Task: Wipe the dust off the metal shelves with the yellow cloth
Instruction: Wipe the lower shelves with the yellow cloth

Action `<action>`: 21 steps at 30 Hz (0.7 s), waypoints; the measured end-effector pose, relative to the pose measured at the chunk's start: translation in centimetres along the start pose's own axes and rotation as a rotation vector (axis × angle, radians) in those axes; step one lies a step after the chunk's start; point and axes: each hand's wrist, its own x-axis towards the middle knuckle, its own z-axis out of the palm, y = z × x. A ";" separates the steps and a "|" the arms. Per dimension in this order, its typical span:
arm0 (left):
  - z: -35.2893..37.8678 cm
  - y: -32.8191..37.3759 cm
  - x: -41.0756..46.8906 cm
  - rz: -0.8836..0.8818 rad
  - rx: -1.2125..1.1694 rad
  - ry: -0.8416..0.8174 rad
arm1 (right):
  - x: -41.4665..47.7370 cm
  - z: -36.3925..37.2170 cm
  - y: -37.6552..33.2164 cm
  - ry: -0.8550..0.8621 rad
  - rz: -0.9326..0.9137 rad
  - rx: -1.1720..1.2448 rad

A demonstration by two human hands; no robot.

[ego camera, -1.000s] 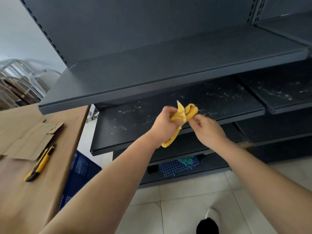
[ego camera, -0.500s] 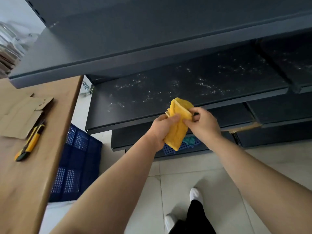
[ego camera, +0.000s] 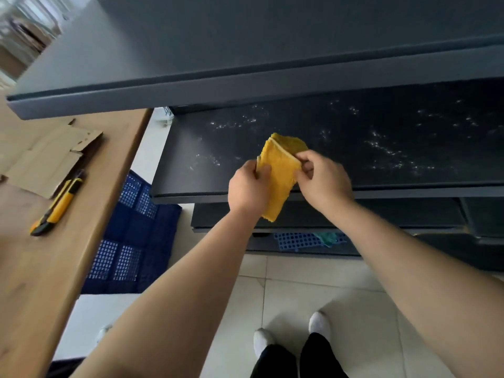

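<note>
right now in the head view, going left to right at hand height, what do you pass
utility knife → wooden table → blue crate → left hand → yellow cloth → right hand → dusty shelf

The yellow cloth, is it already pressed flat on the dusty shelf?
No, the yellow cloth hangs folded between the left hand and right hand, in front of the dusty shelf.

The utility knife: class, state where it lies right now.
In the head view, the yellow-and-black utility knife lies at the left on the wooden table, just below the flattened cardboard and left of the blue crate.
</note>
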 end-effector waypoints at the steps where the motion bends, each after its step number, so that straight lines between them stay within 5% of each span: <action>1: -0.2 -0.1 0.8 0.017 0.026 0.018 | 0.7 0.4 -0.4 -0.008 -0.011 0.008; 13: -0.4 -2.9 7.1 0.147 -0.015 0.007 | 5.0 4.2 -2.1 -0.021 0.041 -0.033; 17: -0.1 -4.5 8.6 0.133 0.408 -0.067 | 5.7 4.6 -1.0 -0.128 0.068 -0.159; 21: 1.9 -5.5 7.7 0.423 0.622 -0.201 | 4.9 4.6 0.6 -0.083 -0.011 -0.321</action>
